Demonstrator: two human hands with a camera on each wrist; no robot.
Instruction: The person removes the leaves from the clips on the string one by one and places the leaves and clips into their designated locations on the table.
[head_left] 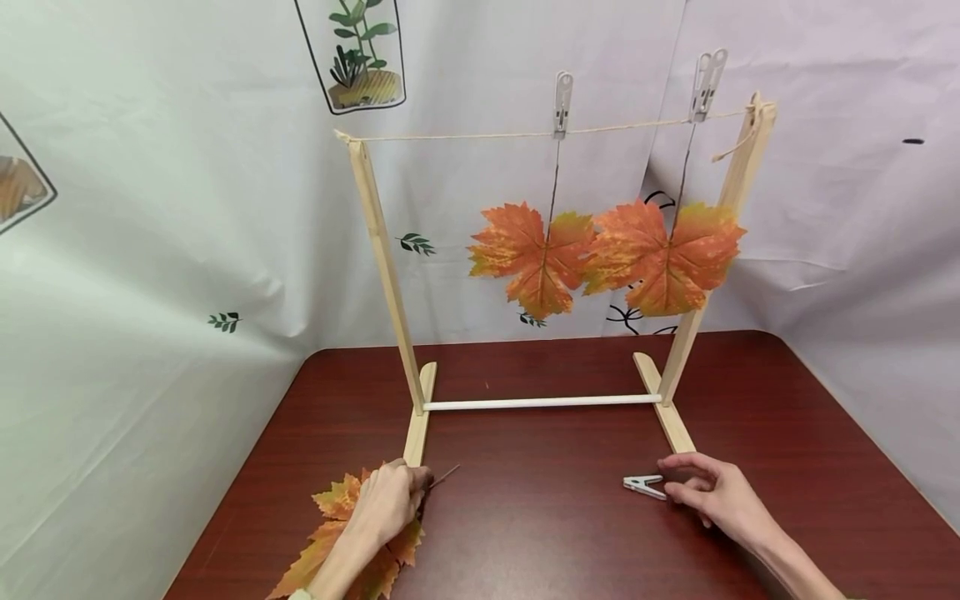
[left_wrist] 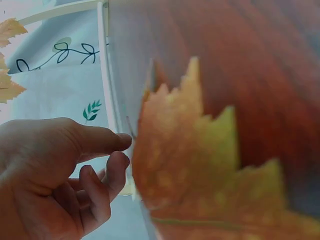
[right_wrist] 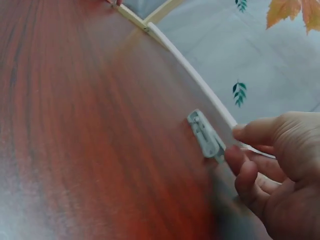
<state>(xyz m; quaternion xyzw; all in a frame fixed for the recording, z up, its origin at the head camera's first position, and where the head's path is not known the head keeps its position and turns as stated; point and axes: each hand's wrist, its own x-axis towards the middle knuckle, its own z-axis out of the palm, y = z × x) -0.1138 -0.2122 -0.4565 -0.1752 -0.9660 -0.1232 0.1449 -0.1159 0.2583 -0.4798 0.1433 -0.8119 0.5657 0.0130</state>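
My left hand (head_left: 390, 500) is over an orange-yellow maple leaf (head_left: 307, 562) lying at the table's front left. Its thumb and curled fingers pinch the leaf's thin stem (head_left: 447, 475), whose end sticks out to the right. In the left wrist view, the leaf (left_wrist: 190, 165) rises large beside the fingertips. At the front right, my right hand (head_left: 723, 496) is at the handle end of a pale clothespin (head_left: 643, 485). Thumb and index finger stand apart there, loosely bent. The right wrist view shows the clothespin (right_wrist: 204, 134) on the table just beyond the fingertips; whether they touch it I cannot tell.
Behind the hands stands a wooden frame (head_left: 386, 275) with a white bottom rod (head_left: 540, 403) and a string (head_left: 450, 137) across its top. Two clothespins, one in the middle (head_left: 562, 104) and one at right (head_left: 707, 87), hold similar leaves by their stems. A printed cloth hangs behind.
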